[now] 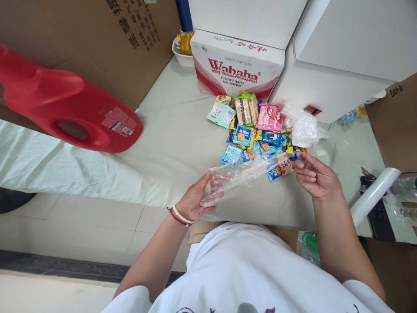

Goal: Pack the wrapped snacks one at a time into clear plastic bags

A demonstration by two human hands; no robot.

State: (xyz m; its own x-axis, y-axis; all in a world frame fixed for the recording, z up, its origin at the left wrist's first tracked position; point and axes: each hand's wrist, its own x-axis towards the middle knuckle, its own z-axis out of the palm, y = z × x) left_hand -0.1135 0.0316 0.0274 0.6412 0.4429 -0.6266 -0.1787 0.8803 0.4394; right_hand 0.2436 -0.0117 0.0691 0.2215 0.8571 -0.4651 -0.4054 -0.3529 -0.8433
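Note:
A clear plastic bag (243,174) is stretched between my two hands above the table's near edge. My left hand (200,195), with beads at the wrist, is closed around its wider left end. Thumb and index finger of my right hand (316,174) pinch its narrow right end; the other fingers are curled. Just beyond the bag lies a pile of small wrapped snacks: blue packets (243,135), pink wafer packets (269,116), a pale green packet (221,114) and clear-wrapped biscuits (245,109). The bag partly covers the nearest packets. Crumpled clear plastic (306,128) sits at the pile's right.
Behind the pile stands a white and red water carton (239,65), with a white tub (182,54) beside it. A large red jug (78,108) is at the left. White cabinets (345,52) rise at the back right. A plastic roll (374,195) lies at the right.

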